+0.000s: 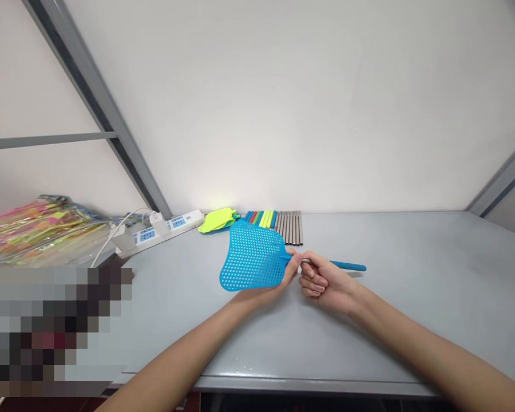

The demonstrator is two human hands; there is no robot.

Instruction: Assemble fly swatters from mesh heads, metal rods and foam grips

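Observation:
A blue fly swatter [254, 257] is held above the table, its perforated head to the left and its blue handle grip [349, 266] pointing right. Where the head narrows to its neck, my left hand [290, 268] is closed on it. My right hand [320, 277] pinches the metal rod just right of there, fingers curled. A short silvery stretch of rod shows between the two hands; the rest is hidden by my fingers. Behind lie yellow and blue swatter heads [217, 220], a row of coloured handle grips [264, 218] and several metal tubes [289, 228].
A white power strip [184, 220] with plugged-in adapters and a white cable lies at the back left. Plastic-wrapped colourful packages [47, 232] are piled at the far left. A blurred-out area covers the lower left. The grey table [412, 274] meets a white wall.

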